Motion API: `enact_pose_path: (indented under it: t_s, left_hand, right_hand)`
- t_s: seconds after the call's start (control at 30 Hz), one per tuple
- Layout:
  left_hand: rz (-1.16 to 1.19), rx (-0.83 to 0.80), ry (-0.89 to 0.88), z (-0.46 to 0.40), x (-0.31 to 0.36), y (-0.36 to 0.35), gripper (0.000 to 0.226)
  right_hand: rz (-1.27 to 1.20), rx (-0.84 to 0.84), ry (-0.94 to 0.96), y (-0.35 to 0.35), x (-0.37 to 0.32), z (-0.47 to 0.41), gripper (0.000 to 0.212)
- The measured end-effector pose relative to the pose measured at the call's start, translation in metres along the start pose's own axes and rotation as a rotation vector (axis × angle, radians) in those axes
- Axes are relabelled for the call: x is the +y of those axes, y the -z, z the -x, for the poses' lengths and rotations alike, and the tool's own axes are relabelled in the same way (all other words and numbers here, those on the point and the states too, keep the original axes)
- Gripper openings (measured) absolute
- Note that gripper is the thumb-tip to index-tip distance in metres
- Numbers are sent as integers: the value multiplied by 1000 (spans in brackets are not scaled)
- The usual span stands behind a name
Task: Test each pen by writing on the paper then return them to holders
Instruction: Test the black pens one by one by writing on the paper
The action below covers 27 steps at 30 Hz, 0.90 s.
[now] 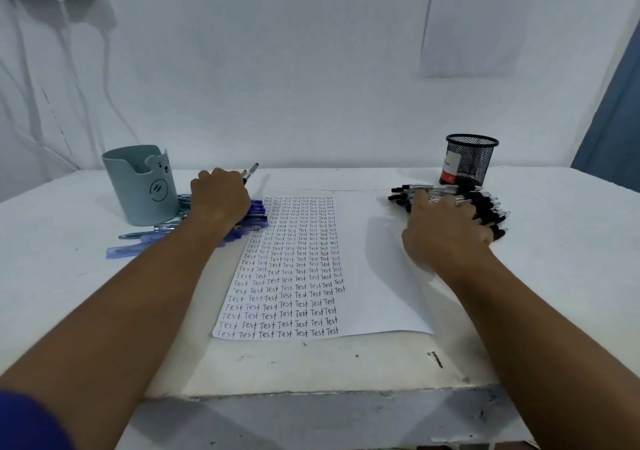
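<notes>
Paper (pixel 363 259) lies at centre frame, filled with "Test". Left hand (pixel 220 197) curls round pens (pixel 250 172) over the blue pile (pixel 256 212) beside the bear holder (pixel 145 186), probably gathering them. Right hand (pixel 443 228) spreads fingers on black pens (pixel 485 207) by the mesh holder (pixel 469 159).

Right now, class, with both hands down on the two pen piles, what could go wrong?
1. The left hand grips black-capped pens over the blue pens; colours may get mixed between holders.
2. The right hand rests on the loose black pens; some could roll off.
3. The paper is half filled with writing, so space may run short.
</notes>
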<state>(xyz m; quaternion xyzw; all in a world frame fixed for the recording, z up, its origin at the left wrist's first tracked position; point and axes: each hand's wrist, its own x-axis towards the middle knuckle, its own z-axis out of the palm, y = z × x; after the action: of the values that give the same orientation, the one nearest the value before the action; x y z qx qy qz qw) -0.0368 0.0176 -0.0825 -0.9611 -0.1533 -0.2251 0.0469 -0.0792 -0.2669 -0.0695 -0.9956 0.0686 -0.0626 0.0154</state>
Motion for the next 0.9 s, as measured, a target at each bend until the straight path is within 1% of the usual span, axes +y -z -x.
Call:
enact_pose_path:
  t_s: [0.1,0.23,0.37,0.43,0.5,0.57,0.6,0.63,0.73,0.9]
  left_hand:
    - [27,-29,29,-3,-5,0,14]
    - [70,-39,64,-9,-7,0,16]
    - [88,-33,88,-16,-6,-1,25]
    - [112,-39,98,-20,-5,-1,22]
    - [122,-41,105,-23,-3,-1,19]
    - [131,-38,110,-26,-2,-3,19]
    - [139,-42,113,-28,-2,-3,23]
    - [146,-46,118,-29,-2,-4,28]
    - [175,-58,137,-34,-1,-7,39]
    - [190,-73,151,-37,2,-8,41]
  right_hand:
    - [11,27,17,0,-3,2,57]
    - [25,70,72,-3,-7,6,51]
    - [-26,106,128,-3,-10,10,48]
    - [-55,130,165,-3,-11,9,45]
    - [-116,153,236,-3,-9,7,34]
    - [-157,159,334,-2,-8,3,16]
    - [-150,156,382,-1,-7,1,9]
    - [-139,150,423,0,-7,-1,8]
    - [-154,93,499,-1,-4,-7,20]
    - [-145,-19,553,4,8,-10,29]
